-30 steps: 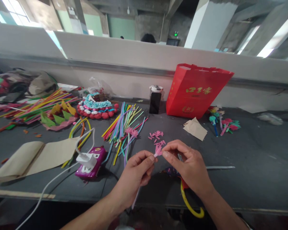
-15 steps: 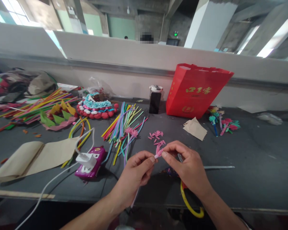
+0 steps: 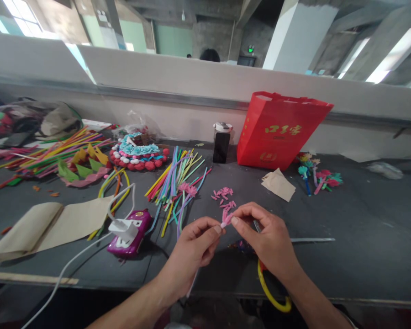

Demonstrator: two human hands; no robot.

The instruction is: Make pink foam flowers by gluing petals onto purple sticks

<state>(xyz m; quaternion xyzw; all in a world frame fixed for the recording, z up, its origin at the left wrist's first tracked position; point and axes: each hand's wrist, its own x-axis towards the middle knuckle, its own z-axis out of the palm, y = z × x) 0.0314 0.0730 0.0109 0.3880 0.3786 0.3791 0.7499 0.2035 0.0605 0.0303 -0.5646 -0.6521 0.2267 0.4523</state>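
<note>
The left hand (image 3: 200,242) pinched the base of a small pink flower (image 3: 226,217) between thumb and fingers, just above the near part of the desk (image 3: 363,246); a pale stem (image 3: 192,283), apparently the flower's own, ran down below that hand, so the grip at the base probably served to steady the bloom while its petals stood free; the thumb and forefinger of the right hand (image 3: 269,230) came together at the flower's right side, seemingly pinching a petal there, though the exact contact was too small to tell; the two hands met low in front of the body, likely for a close view and fine control; loose pink pieces (image 3: 223,194) lay just beyond the flower, within easy reach, which suggested a handy supply; a bundle of coloured stems (image 3: 173,176) lay farther left, perhaps to leave the middle free for the fingers; a tool with a curved yellow part (image 3: 267,288) lay partly hidden under the right hand, presumably there to be close by; a dark phone (image 3: 221,148) stood upright against a bottle (image 3: 222,126), which seemed to prop it.
</note>
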